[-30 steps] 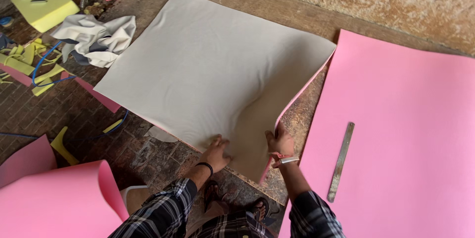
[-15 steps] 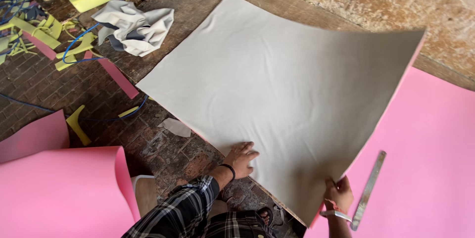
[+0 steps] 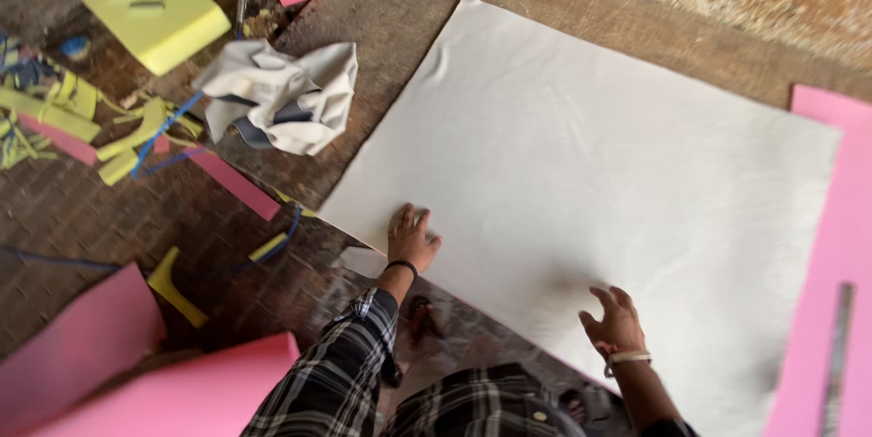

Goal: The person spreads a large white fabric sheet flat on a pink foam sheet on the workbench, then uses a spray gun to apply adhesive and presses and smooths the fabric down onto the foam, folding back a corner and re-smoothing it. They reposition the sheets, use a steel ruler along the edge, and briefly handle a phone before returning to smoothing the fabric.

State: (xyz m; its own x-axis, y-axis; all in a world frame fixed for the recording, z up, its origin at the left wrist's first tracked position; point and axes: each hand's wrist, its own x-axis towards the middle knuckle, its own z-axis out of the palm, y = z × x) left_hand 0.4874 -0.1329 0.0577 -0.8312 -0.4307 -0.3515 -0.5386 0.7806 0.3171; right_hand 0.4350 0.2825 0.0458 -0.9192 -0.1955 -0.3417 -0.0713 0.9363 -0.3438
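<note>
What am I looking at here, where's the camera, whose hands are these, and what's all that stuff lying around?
The camera sits on a person's head and looks down at their own two bare hands. The left hand lies flat on the near edge of a big off-white sheet spread on the ground. The right hand is open over the same sheet; neither hand grips anything. To the right lies a pink sheet with a metal ruler on it. On the left are a crumpled cloth, a yellow foam block, yellow and pink offcuts, and more pink sheets.

I see the white sheet (image 3: 599, 183) lying bare and open to pass over, while crumpled cloth (image 3: 282, 96) and foam scraps (image 3: 118, 128) crowd its left.
</note>
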